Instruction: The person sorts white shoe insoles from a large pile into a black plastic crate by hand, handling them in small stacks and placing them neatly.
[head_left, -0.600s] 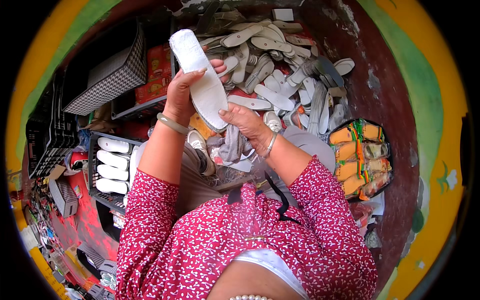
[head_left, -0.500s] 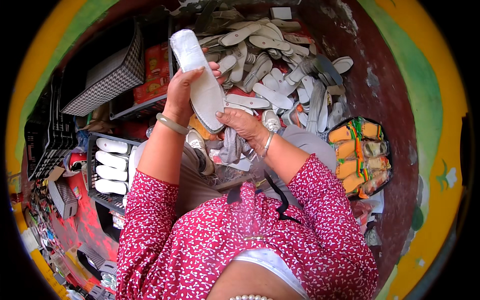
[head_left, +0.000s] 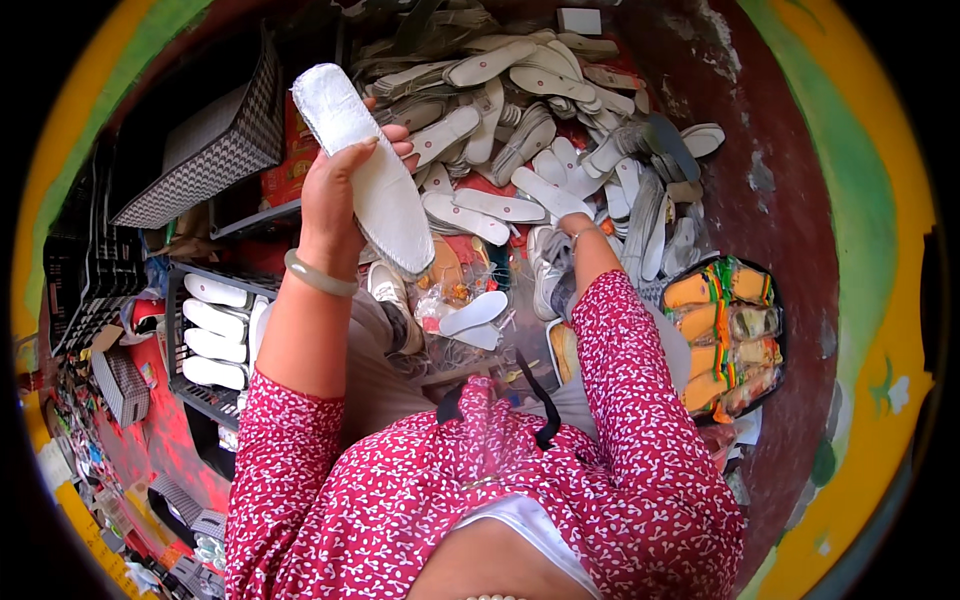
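Head view: left hand [head_left: 332, 190] grips white insole [head_left: 382, 200], thumb above, fingers beneath, likely keeping it flat; right hand [head_left: 578, 224] by insole pile [head_left: 524, 140], grip can't tell.

Can read no words or numbers anywhere. Can see small round reddish marks on several pale insoles [head_left: 491, 62] in the heap [head_left: 520, 140], each too tiny to make out. Can pick out coloured patches on the red packaging [head_left: 284, 184] toward the left, partly covered and too unclear to read. Can see green and orange bands across the wrapped packs [head_left: 704, 323] in the dark tray [head_left: 783, 345] at right, likewise without legible lettering.
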